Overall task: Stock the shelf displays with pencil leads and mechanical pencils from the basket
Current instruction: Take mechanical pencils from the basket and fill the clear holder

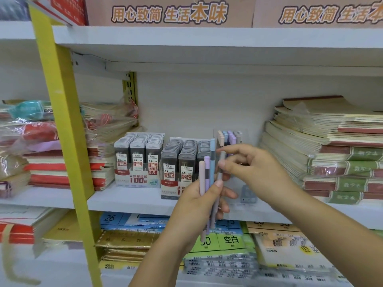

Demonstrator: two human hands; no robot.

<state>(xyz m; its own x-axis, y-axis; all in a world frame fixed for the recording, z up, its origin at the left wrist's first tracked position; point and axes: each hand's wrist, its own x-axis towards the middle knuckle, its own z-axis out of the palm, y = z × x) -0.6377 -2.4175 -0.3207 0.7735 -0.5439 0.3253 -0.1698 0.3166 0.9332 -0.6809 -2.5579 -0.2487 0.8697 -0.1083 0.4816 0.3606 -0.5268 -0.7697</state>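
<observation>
A: So, which one is being picked out?

B: The grey mechanical pencil [220,174]. The right hand [248,164] pinches it near the top between thumb and forefinger, with the other fingers loosely spread.

A: And the rest?

B: The left hand [196,206] is wrapped round an upright bundle: pink pencil [202,179], purple pencil [206,172], blue pencil [212,158]. Its thumb presses across the front, and the grey one's lower end sits in that fist too.

A: What step is that, then?

B: Separating one pencil to stock, I'd say. Next it needs lifting clear of the bundle, then lowering into a free slot of the clear pencil display [229,137] just behind the hands, without knocking the ones already standing there.

A: And the leads?

B: Two lead displays [137,158] [182,162] stand left of it on the white shelf [128,199], and both look full. The basket is out of view.
</observation>
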